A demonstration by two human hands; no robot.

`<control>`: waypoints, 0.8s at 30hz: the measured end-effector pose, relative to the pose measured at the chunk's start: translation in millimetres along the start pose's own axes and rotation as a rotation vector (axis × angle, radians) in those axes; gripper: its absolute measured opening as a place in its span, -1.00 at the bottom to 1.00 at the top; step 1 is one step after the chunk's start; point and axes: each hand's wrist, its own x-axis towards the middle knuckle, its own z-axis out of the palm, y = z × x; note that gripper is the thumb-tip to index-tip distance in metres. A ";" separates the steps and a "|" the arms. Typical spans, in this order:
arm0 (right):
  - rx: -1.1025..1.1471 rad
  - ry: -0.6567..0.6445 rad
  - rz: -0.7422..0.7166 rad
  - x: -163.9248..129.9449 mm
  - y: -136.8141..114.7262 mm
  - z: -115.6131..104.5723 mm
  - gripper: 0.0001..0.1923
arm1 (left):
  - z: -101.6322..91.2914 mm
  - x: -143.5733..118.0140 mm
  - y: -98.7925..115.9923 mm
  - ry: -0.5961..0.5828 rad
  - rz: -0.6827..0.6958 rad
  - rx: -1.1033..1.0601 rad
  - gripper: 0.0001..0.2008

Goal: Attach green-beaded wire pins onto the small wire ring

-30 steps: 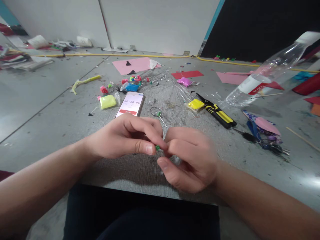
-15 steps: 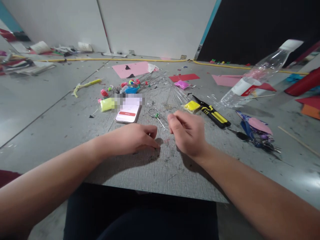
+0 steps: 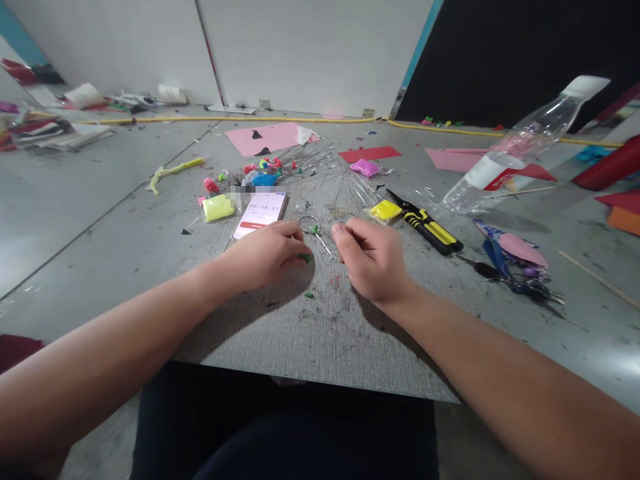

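My left hand (image 3: 270,252) is closed, with a dark green bit of modelling clay (image 3: 305,257) showing at its fingertips. It is over the lower right part of a phone (image 3: 259,212) with a timer on its screen. My right hand (image 3: 373,257) is curled, thumb pressed against the fingers; whatever it may hold is hidden. Between the hands lies a wire loop (image 3: 311,225) with a twisted stem and green clay where the two meet. A small green clay crumb (image 3: 309,295) lies nearer me on the table.
Beyond my right hand are a yellow clay packet (image 3: 386,211) and black-and-yellow pliers (image 3: 425,225). A tilted plastic bottle (image 3: 520,150) and a bunch of keys (image 3: 530,287) lie to the right. Left of the phone sits a pale yellow packet (image 3: 218,208). Loose wires (image 3: 320,160) spread behind.
My left hand has risen from the tabletop and moved slightly away from me and left, over the phone's corner. The green crumb is now uncovered. My right hand has barely shifted.
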 end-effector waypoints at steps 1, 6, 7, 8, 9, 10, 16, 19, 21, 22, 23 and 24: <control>0.001 -0.001 0.008 0.3 1.3 0.3 -0.56 | 0.9 1.0 0.4 0.007 -0.017 -0.024 -0.78; 0.020 -0.123 0.150 1.4 6.2 2.7 -0.77 | 0.2 1.4 5.6 0.185 -0.164 -0.315 -0.87; 0.020 -0.159 0.163 1.4 6.6 3.3 -0.82 | -0.4 1.1 7.0 0.212 -0.201 -0.365 -0.88; 0.016 -0.189 0.161 1.3 6.8 3.9 -0.85 | -0.9 0.9 8.4 0.229 -0.231 -0.392 -0.89; 0.007 -0.214 0.149 1.1 7.0 4.5 -0.87 | -1.4 0.8 9.9 0.232 -0.252 -0.399 -0.90; -0.009 -0.235 0.134 0.7 7.1 5.1 -0.88 | -1.8 0.7 11.2 0.226 -0.264 -0.397 -0.91; -0.078 -0.328 0.124 -0.8 7.9 6.8 -0.87 | -1.9 0.3 16.7 0.141 -0.301 -0.477 -0.89; -0.094 -0.354 0.108 -0.5 8.2 6.4 -0.87 | -0.7 -0.1 18.1 0.138 -0.329 -0.483 -0.88; -0.112 -0.358 0.096 -0.2 8.2 6.0 -0.87 | 0.3 0.1 18.5 0.145 -0.346 -0.481 -0.88; -0.121 -0.362 0.091 0.0 8.1 5.9 -0.88 | 0.8 0.2 18.6 0.146 -0.349 -0.480 -0.88; -0.131 -0.369 0.087 0.0 7.9 5.8 -0.88 | 1.2 0.3 18.6 0.142 -0.349 -0.479 -0.89; -0.141 -0.379 0.084 0.0 7.6 5.8 -0.87 | 1.5 0.4 18.5 0.135 -0.345 -0.477 -0.88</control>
